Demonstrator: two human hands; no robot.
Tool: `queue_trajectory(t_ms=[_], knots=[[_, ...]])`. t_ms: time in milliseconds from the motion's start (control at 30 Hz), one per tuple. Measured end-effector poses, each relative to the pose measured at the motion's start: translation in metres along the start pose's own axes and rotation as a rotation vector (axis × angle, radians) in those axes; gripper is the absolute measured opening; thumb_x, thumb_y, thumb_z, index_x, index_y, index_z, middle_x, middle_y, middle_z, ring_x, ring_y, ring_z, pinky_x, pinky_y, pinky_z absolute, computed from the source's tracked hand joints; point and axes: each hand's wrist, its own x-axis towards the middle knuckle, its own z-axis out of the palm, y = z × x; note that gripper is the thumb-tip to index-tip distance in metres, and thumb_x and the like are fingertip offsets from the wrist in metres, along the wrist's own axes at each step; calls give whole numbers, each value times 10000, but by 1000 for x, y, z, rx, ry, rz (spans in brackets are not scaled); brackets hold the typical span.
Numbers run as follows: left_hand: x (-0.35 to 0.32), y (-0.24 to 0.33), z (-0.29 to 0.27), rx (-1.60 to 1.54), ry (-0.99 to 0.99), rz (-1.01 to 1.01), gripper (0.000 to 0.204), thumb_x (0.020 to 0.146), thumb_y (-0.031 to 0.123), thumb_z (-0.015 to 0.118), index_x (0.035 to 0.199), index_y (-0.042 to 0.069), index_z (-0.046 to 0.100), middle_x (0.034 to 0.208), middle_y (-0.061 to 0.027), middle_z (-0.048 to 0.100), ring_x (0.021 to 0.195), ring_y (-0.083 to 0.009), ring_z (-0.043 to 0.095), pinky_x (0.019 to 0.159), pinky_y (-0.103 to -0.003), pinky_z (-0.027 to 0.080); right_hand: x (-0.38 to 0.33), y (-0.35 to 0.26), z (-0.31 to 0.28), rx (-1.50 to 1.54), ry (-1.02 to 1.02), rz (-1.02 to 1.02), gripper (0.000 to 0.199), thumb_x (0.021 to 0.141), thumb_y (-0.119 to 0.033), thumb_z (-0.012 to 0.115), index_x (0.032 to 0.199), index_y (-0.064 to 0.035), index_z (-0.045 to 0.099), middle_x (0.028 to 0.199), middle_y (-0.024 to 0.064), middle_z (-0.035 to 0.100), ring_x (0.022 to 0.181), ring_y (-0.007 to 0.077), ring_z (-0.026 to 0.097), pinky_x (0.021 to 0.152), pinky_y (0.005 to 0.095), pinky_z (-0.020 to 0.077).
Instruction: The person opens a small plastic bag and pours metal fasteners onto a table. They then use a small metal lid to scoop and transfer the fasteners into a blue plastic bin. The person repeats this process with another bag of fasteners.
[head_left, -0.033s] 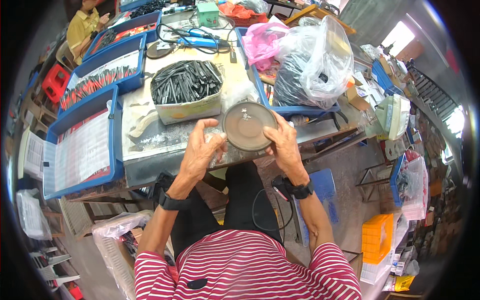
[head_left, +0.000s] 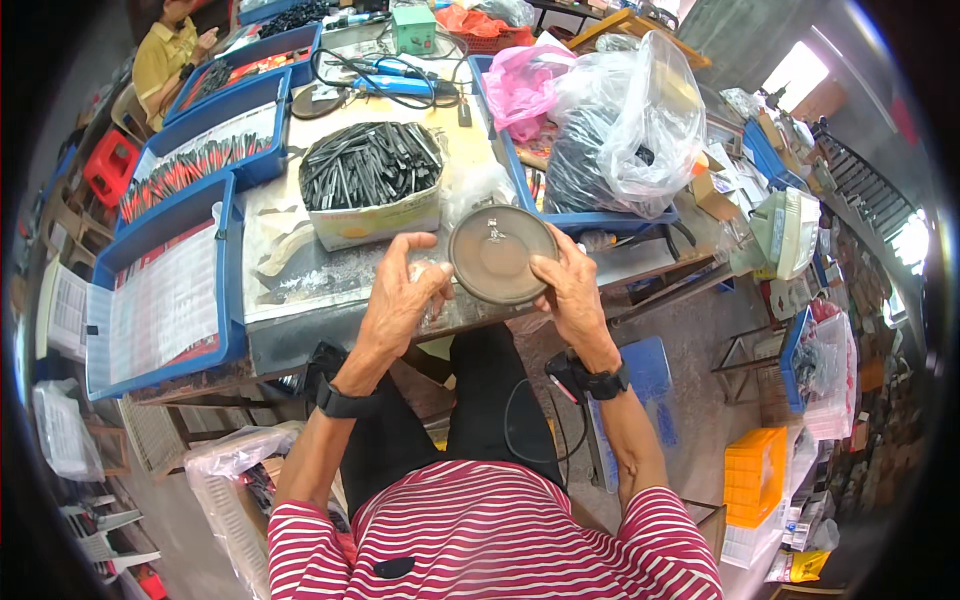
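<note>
My right hand grips the right rim of a shallow round brown dish, thumb on its face and fingers behind. The dish is tilted toward me over the table's front edge and has pale marks near its top. Beside its left rim is my left hand, its index finger stretched out and thumb apart, the other fingers curled. I see nothing held in it. Just beyond stands an open carton full of thin black strips.
Blue trays line the table's left side. At the right, another blue tray bears a clear plastic bag of dark pieces and a pink bag. Blue-handled tools with black cables and a green box lie farther back. A person sits far left.
The round dish has shifted very slightly to the right with my right hand. A small gap now shows between its left rim and my left thumb.
</note>
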Motion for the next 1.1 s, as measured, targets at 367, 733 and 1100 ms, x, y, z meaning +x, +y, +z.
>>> queue_trajectory(t_ms=[367,733,1100], knots=[[128,23,48,699,89,448,427,749,133,533,1138,-40,493,741,-148,613,614,-224,566,615,-339,465,-26,1,-31,-4,29,6,499,823,-113,538,1289,28,426,715,19,563,447,52,458,371,162,339],[231,-8,71,1216,189,388,574,715,100,526,1280,79,430,891,-260,617,837,-421,599,723,-500,466,-39,-3,-62,27,55,11,502,804,-105,543,1283,15,451,829,42,585,518,35,461,391,152,373],[260,3,54,965,460,504,246,736,187,490,797,4,643,796,-262,625,776,-430,612,697,-488,489,-40,1,-72,58,82,38,529,791,-126,574,1278,40,447,847,33,595,501,13,459,377,134,354]])
